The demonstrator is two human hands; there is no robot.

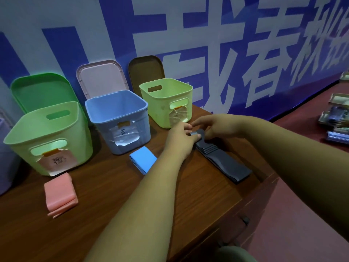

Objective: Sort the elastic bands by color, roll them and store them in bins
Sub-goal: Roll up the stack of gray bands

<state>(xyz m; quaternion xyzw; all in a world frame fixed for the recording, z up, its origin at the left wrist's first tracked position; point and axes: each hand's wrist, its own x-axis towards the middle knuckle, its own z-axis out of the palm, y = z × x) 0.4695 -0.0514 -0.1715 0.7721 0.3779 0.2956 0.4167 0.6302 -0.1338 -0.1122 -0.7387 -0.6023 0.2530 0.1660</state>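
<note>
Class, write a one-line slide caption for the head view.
Left hand and right hand pinch one end of the dark bands; pink bands and blue bands lie nearby.

Back wall is basically one huge banner, white with giant blue characters across it, too cropped to read. The table is dark brown wood with visible grain, sitting right up against that wall, and there's a small dark handle on its front. Floor looks dull maroon. Off to the right there's a second reddish surface with some blurry trays and packets on it. Lighting's pretty dim, kinda bluish.
</note>
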